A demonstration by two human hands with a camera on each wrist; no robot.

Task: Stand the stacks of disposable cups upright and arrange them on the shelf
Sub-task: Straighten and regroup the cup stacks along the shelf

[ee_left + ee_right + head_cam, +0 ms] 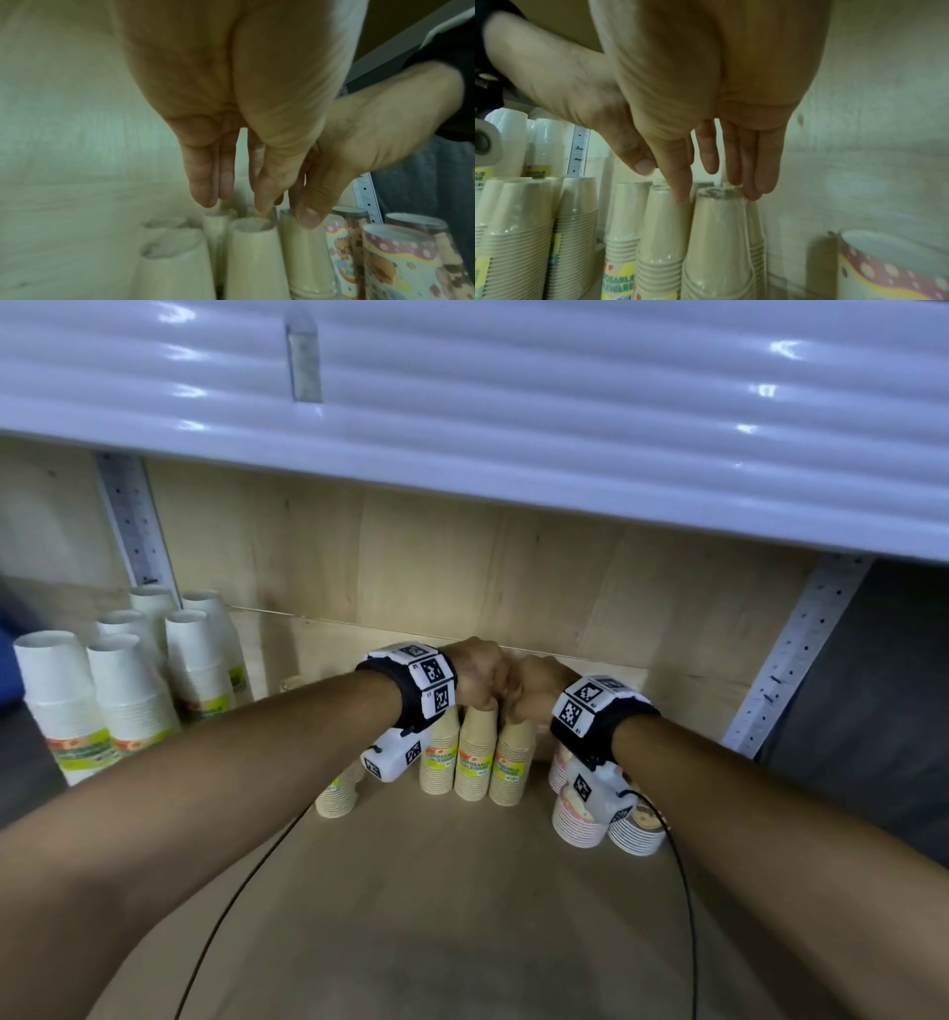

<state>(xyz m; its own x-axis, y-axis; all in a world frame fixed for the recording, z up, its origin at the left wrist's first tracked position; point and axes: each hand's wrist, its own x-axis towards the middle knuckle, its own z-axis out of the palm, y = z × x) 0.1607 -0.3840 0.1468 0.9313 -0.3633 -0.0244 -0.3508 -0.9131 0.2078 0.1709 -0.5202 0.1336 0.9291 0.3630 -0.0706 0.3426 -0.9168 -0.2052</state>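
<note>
Three tan cup stacks (477,757) with yellow labels stand upright side by side at the back middle of the wooden shelf (462,916). My left hand (475,672) and right hand (531,690) meet directly above them. In the left wrist view my left hand (239,201) points straight fingers down onto the tops of the tan stacks (253,253). My right hand (718,188) does the same, its straight fingertips touching the rims of two tan stacks (718,233). Neither hand curls round a stack. A further tan stack (339,788) stands left of the row, partly hidden by my left wrist.
Several white cup stacks (118,701) stand at the shelf's left end. Two patterned cup stacks (580,814) stand to the right under my right wrist. A white upper shelf (513,428) hangs low overhead. The wooden back panel (462,567) is close behind the cups.
</note>
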